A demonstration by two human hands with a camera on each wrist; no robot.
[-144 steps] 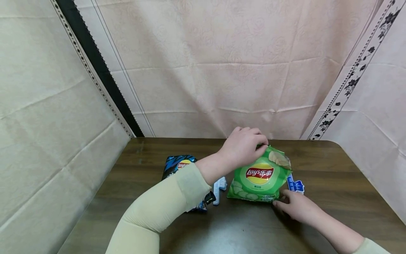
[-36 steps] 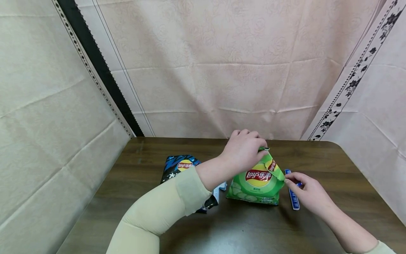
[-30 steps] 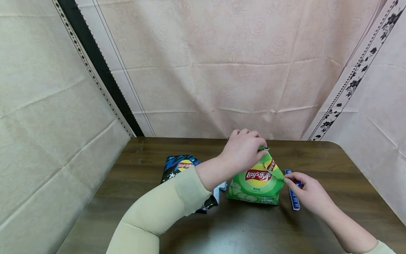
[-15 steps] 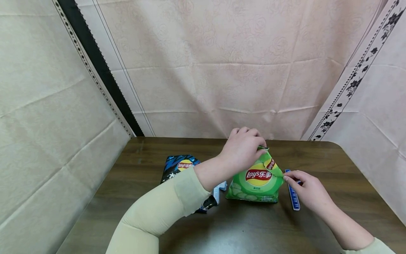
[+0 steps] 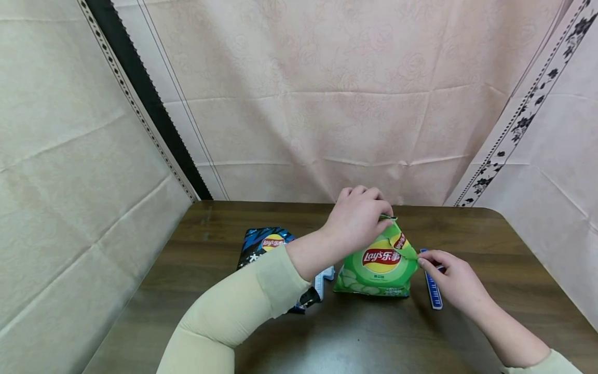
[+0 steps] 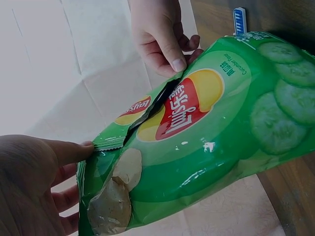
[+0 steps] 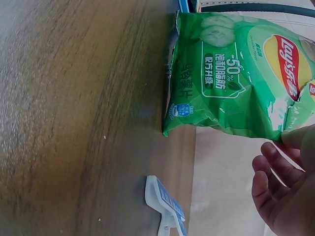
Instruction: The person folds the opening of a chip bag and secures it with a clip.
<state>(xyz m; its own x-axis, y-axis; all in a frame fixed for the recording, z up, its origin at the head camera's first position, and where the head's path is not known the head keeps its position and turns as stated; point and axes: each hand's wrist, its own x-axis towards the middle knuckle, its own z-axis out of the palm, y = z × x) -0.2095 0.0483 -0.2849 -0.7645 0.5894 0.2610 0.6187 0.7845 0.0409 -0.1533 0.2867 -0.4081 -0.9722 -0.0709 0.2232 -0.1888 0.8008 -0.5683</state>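
Observation:
A green Lay's chip bag (image 5: 378, 270) stands tilted on the table, its top folded down over the front on the right. My left hand (image 5: 357, 221) pinches the bag's top edge; in the left wrist view its thumb lies at the end of the fold. My right hand (image 5: 455, 280) pinches the other end of the folded top between thumb and finger, the remaining fingers curled loosely. Just beside that hand lies a blue and white bag clip (image 5: 433, 293), partly covered by it in the head view. The right wrist view shows the clip (image 7: 166, 204) on the tabletop.
A black and blue Lay's bag (image 5: 261, 249) lies left of the green one, largely hidden by my left forearm. A light blue clip (image 5: 320, 284) sits between the two bags. Pale cloth (image 5: 303, 130) hangs behind the wooden table (image 5: 355, 343).
My right hand has risen from the bag's lower right corner to its upper right side. The bag's right top corner has folded forward and down. Over the last second, almost nothing moves.

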